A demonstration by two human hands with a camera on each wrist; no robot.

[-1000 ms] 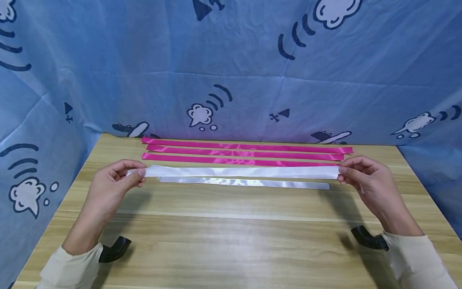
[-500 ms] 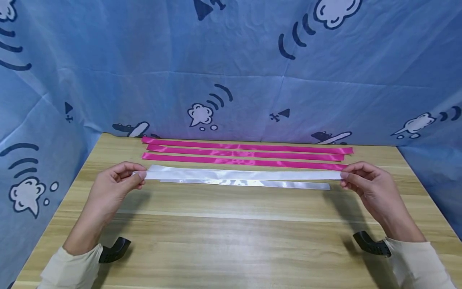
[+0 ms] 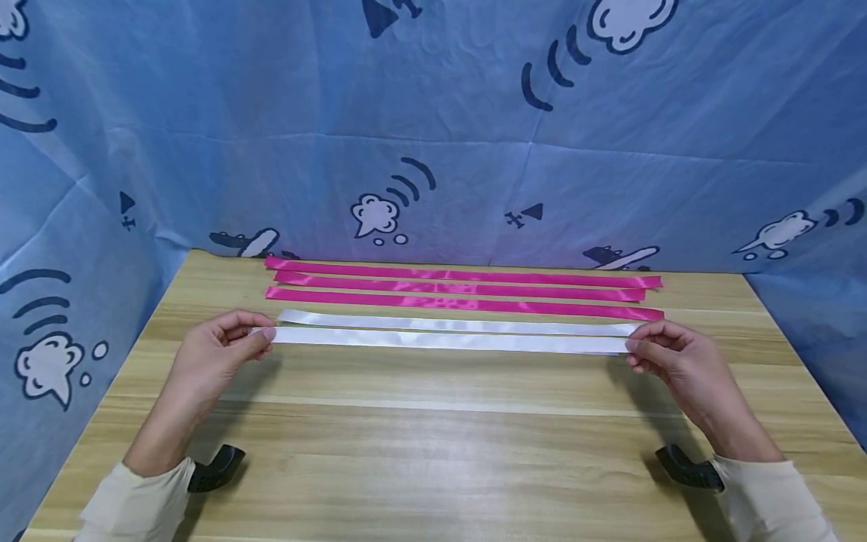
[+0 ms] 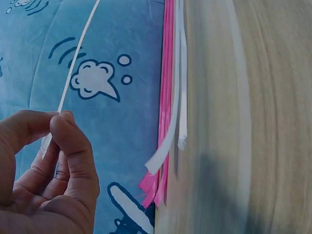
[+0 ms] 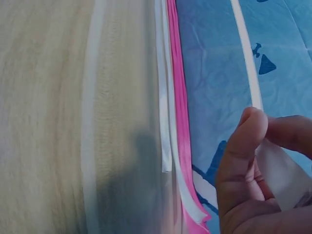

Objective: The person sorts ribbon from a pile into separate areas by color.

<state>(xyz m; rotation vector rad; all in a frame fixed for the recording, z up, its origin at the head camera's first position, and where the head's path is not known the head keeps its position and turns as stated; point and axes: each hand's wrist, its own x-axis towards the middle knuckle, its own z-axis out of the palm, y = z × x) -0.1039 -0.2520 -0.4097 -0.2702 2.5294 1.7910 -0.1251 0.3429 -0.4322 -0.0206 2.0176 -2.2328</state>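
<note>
A white satin ribbon (image 3: 440, 339) is stretched between my two hands, raised above the table. My left hand (image 3: 217, 350) pinches its left end between thumb and fingers, a short tail (image 4: 47, 145) sticking out below the grip. At the other end, my right hand (image 3: 687, 369) pinches it the same way; a wider loose end (image 5: 280, 170) hangs past the fingers in the right wrist view. Beneath lie two more white ribbons: the farther one (image 3: 460, 326) shows just behind the held ribbon, while the nearer one (image 4: 183, 117) is almost hidden by it in the head view.
Three bright pink ribbons (image 3: 460, 288) lie side by side along the table's back. The wooden table (image 3: 433, 452) ends against a blue printed cloth (image 3: 460, 90) hung behind and at the sides. Black wrist mounts (image 3: 217, 468) jut from both sleeves.
Both hands have moved the held white ribbon toward the front of the table. It now covers the nearer lying ribbon, and the farther white one has come into view behind it.
</note>
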